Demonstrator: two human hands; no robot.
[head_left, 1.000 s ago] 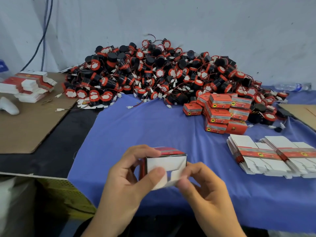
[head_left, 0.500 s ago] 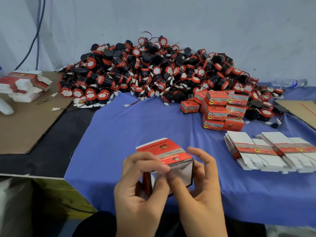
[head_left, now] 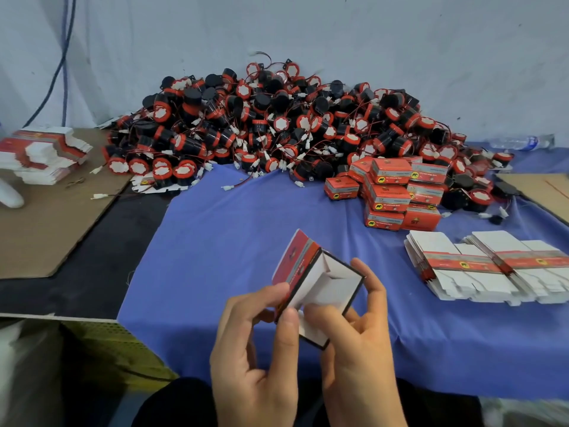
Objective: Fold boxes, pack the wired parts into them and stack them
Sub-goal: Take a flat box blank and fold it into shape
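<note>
Head view: half-folded box (head_left: pixel 320 282) held at lower centre of frame
Left hand (head_left: pixel 255 343) pinches its red side, right hand (head_left: pixel 357 349) grips the open white end; wired parts (head_left: pixel 277 124) are heaped at upper centre

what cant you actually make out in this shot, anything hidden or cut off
All in the head view:
- The near flap of the box: covered by the thumbs of the left hand and the right hand.
- Print on the packed boxes: too small to read.
- Lower layers of the pile of wired parts: buried under the top ones.
- The white object: cut off by the left edge.
- The bottle: blurred.
</note>
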